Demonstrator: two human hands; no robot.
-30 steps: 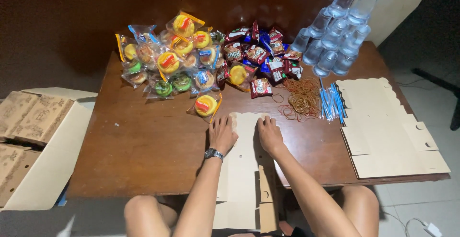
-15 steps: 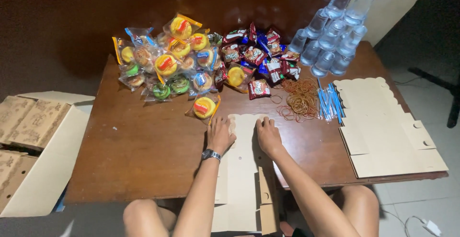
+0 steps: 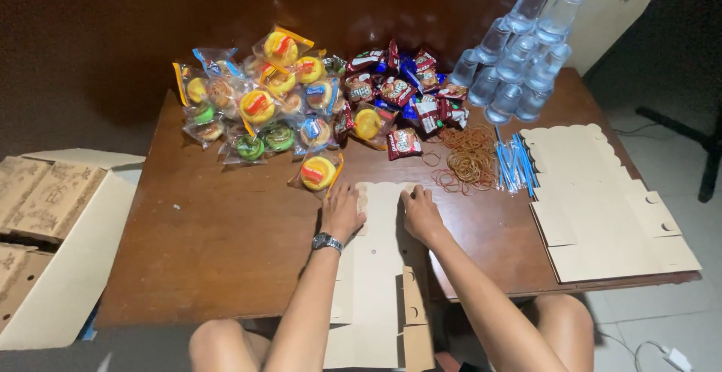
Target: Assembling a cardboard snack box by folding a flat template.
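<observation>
Brown flat box card (image 3: 380, 267) lies under the left hand (image 3: 342, 212) and right hand (image 3: 421, 215), both pressing flat, fingers open, gripping nothing.

Left hand (image 3: 343, 211) and right hand (image 3: 421, 214) press flat on an unfolded cardboard box blank (image 3: 380, 267) on the table (image 3: 226, 252)

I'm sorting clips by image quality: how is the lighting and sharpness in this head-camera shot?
Head view: lit from above, with glare on the dark brown wooden table near its far edge; dim wall behind; the clear plastic cups look stretched toward the corner; the left hand and right hand on the flat tan cardboard blank are sharp, no motion blur.
</observation>
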